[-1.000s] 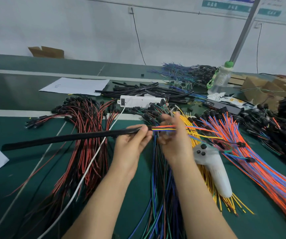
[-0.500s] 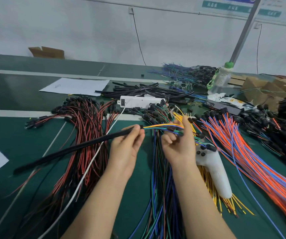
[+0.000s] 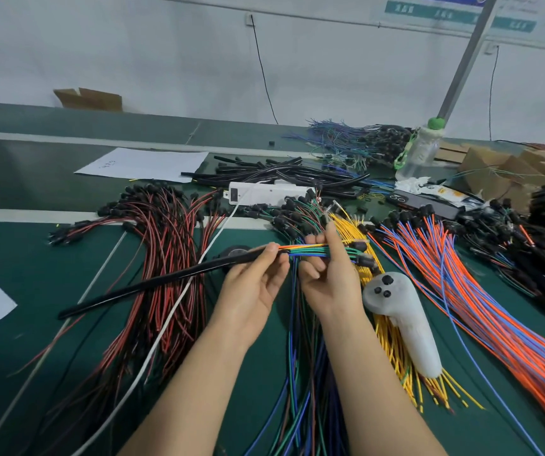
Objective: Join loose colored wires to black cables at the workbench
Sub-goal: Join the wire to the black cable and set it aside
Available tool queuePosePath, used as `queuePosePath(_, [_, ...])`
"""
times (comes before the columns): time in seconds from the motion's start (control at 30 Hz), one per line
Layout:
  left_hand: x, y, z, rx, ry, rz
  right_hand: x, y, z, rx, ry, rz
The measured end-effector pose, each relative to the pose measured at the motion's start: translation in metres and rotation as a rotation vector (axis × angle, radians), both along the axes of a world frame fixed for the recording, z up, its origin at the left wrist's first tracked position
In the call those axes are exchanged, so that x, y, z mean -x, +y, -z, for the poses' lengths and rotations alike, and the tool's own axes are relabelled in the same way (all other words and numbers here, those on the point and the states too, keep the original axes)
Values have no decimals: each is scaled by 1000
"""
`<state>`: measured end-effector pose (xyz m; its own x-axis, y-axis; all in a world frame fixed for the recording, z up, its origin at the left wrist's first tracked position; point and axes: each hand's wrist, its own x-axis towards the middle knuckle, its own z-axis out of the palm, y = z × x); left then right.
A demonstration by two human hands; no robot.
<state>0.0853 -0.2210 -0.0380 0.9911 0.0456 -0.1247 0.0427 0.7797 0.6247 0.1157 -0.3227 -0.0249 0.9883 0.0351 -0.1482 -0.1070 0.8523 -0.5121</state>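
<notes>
With the left hand (image 3: 251, 284), pinching the end of a long black cable (image 3: 166, 283) between thumb and fingertips. With the right hand (image 3: 327, 281), gripping a small bundle of colored wires (image 3: 307, 251) in curled fingers, index finger raised. Held just above the green tabletop (image 3: 18, 274), wires meeting the cable end at the left fingertips and ending on the right side in small black connectors (image 3: 361, 251). Sloping down to the left, the cable, across a heap of red and black wires (image 3: 166, 232).

Directly under the forearms, a long heap of blue and green wires (image 3: 300, 373). Just right of it, a white controller (image 3: 406, 324) lying on yellow wires (image 3: 393, 350). Further right, a wide fan of orange and blue wires (image 3: 494, 307).

Behind the hands, a white power strip (image 3: 264, 192) with its white cord (image 3: 166, 327) running toward the near edge. Behind that, a pile of black cables (image 3: 297, 174) and a white paper sheet (image 3: 143, 164).

Farther back on the right, a clear bottle (image 3: 420, 149) with green cap, standing upright; cannot tell what is inside. Beside it, brown cardboard boxes (image 3: 494, 169), contents not visible. Far left near the wall, one open cardboard box (image 3: 90, 99), inside hidden from this angle.
</notes>
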Motion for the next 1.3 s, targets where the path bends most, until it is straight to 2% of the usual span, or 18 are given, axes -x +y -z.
queuePosePath(0.1, [2,1,-1,53,24,65,-2,-3,0,28,14,69])
queuePosePath(0.27, [-1,12,1,326,42,-17,-2,-6,0,-5,64,150])
queuePosePath(0.43, [-3,10,3,271,46,-64,-1,-5,0,135,30,229])
queuePosePath(0.63, [-3,13,-1,312,36,-57,0,-5,0,280,-37,259])
queuePosePath(0.8, [0,11,-1,234,14,-41,-1,-5,0,356,-53,296])
queuePosePath(1.0, [0,14,-2,267,-56,-1,-1,-8,-1,227,71,236])
queuePosePath(1.17, [-1,18,0,-24,-209,54,-1,-11,-3,179,160,223])
queuePosePath(1.3, [-2,20,2,-117,-229,71,-1,-12,-3,200,158,219])
